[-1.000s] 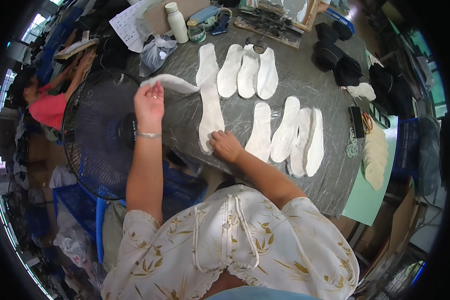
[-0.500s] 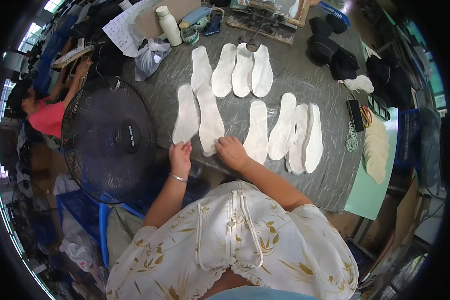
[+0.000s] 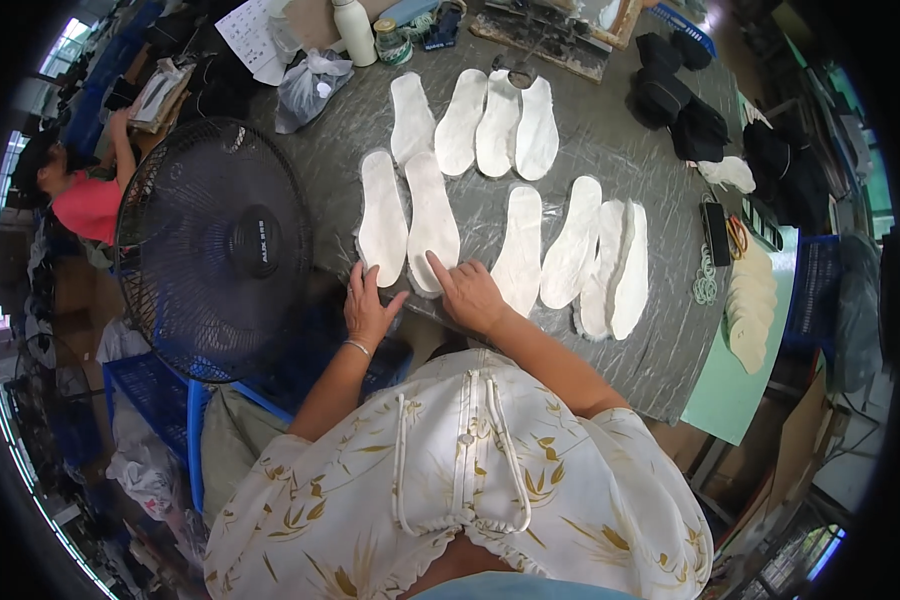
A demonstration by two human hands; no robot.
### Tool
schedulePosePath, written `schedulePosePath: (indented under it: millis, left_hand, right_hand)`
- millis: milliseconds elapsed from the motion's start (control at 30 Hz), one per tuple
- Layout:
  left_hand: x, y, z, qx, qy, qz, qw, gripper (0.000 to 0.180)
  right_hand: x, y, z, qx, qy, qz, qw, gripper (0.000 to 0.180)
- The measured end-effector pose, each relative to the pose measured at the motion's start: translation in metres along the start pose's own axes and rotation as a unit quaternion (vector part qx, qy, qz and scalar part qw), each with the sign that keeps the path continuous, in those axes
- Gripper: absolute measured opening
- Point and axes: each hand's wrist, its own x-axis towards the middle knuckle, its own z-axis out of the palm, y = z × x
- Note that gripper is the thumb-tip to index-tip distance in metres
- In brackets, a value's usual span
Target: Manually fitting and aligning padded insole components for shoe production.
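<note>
Two white fluffy-edged insoles lie side by side on the dark table, toes pointing away from me. The fingertips of my left hand (image 3: 370,308) rest at the heel of the left insole (image 3: 380,215), thumb spread apart. My right hand (image 3: 472,297) has its index finger stretched onto the heel of the right insole (image 3: 434,210); its other fingers bend slightly. Neither hand grips anything. Farther off stands a row of several similar insoles (image 3: 460,125). To the right lies another group of insoles (image 3: 570,245), its rightmost ones overlapping.
A black fan (image 3: 215,250) stands at the table's left edge, a person in a red top (image 3: 85,205) beyond it. Toward the back are a white bottle (image 3: 354,32), a glass jar (image 3: 393,45) and a plastic bag (image 3: 313,90). Cream pieces (image 3: 748,310) overlap on a green board (image 3: 715,395) at right.
The left insole has turned straighter and shifted slightly right, beside the other, which moved off the far insole. My left hand's pinch has loosened into spread fingers; my right index finger now extends.
</note>
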Motion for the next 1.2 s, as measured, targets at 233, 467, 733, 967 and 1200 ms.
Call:
schedulePosePath:
  millis: [233,467,733,967,1200]
  left_hand:
    - [-0.006,0.042,-0.056,0.055,-0.129,-0.073,0.987,0.062]
    - [0.086,0.026,-0.044,-0.118,0.024,0.026,0.992,0.031]
    - [0.308,-0.022,0.070,-0.177,0.031,-0.131,0.975,0.027]
    - [0.390,-0.111,0.113,-0.124,-0.092,-0.271,0.950,0.033]
    - [0.407,-0.095,0.134,-0.136,-0.145,-0.247,0.948,0.029]
  right_hand:
    - [-0.002,0.001,0.004,0.007,0.012,-0.008,1.000,0.062]
    - [-0.008,0.003,0.009,0.034,-0.004,0.039,0.999,0.035]
    - [-0.016,-0.004,0.006,0.102,-0.045,0.077,0.991,0.026]
    - [-0.011,-0.010,-0.001,0.123,-0.022,0.058,0.990,0.030]
    - [-0.004,0.007,-0.007,0.058,-0.016,0.036,0.998,0.025]
